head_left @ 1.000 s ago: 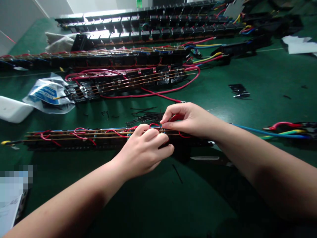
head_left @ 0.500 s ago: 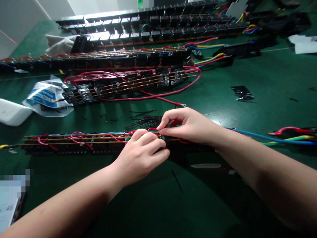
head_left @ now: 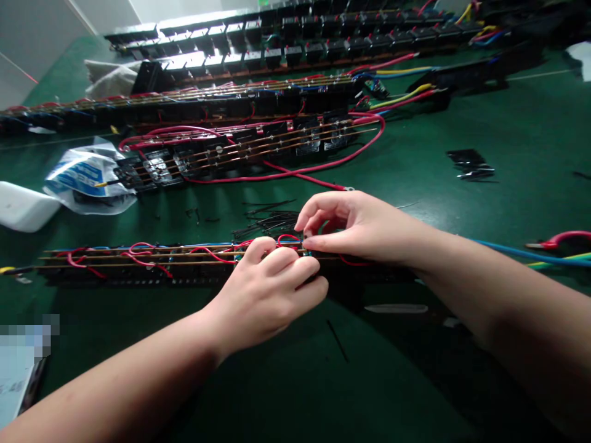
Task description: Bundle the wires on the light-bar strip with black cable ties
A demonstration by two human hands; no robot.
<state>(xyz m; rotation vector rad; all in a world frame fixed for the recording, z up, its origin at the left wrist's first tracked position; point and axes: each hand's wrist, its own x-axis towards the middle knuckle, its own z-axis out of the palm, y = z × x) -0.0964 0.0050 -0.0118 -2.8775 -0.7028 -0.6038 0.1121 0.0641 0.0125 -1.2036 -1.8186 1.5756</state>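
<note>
Nearest, the left hand (head_left: 268,289) lay curled on the relay strip (head_left: 138,261) by the green table's (head_left: 484,123) near edge; the right hand (head_left: 355,224) pinched a red wire loop (head_left: 287,237) (fingertips pressed together). Beyond lay black cable ties (head_left: 272,218).

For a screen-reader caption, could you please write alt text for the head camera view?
Both hands meet over a long black wired strip on a green table: the left hand rests curled on it while the right hand pinches a small red wire loop. Loose black cable ties and more wired strips lie beyond.
</note>
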